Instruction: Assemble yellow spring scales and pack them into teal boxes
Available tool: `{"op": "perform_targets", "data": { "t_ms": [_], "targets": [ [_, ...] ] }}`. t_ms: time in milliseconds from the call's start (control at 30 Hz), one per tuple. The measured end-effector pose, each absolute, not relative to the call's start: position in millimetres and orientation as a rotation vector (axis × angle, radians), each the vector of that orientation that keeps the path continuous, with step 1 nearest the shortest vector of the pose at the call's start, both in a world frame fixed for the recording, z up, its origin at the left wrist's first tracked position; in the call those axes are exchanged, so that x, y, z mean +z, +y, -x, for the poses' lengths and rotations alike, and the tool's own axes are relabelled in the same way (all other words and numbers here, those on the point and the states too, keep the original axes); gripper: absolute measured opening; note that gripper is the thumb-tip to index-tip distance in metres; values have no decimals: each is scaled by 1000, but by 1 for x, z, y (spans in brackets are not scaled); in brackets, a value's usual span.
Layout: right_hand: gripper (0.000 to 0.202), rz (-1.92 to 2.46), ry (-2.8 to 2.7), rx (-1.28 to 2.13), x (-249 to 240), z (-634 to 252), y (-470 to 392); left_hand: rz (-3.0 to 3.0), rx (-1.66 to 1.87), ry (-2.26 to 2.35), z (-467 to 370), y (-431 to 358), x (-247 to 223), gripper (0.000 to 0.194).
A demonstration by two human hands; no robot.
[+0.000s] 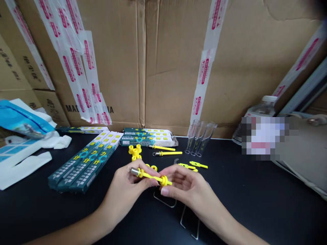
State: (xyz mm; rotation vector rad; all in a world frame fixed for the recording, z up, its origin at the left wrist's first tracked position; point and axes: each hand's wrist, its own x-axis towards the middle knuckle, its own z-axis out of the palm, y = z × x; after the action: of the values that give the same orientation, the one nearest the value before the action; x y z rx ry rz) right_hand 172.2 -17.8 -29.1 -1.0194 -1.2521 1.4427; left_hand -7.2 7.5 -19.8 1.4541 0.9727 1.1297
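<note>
A thin yellow rod point(151, 176) with a silver metal cap at its left end lies across both hands. My left hand point(133, 190) is closed round its left part, thumb against the rod. At the rod's right end sits a yellow ringed collar point(164, 180), pinched by the fingers of my right hand point(185, 185). Just beyond my hands are yellow caps point(135, 150), two yellow rods with metal ends point(168, 153), a small spring point(176, 161) and flat yellow pieces point(198, 164). Bent metal wires point(165, 201) lie beneath my right hand.
Green and white boxes point(87, 163) lie at the left, with more boxes point(146, 137) at the back. Clear tubes point(200, 139) stand near the cardboard wall point(168, 68). A plastic bottle point(263, 107) and a grey bag point(304, 149) are at the right.
</note>
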Motion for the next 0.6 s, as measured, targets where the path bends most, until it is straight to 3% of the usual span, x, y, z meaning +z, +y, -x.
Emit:
{"op": "perform_targets", "data": {
  "t_ms": [600],
  "targets": [
    [36,937,-1323,1586,-27,-170,-25,-1525,1065,927,10,5,-15,15]
  ]
}}
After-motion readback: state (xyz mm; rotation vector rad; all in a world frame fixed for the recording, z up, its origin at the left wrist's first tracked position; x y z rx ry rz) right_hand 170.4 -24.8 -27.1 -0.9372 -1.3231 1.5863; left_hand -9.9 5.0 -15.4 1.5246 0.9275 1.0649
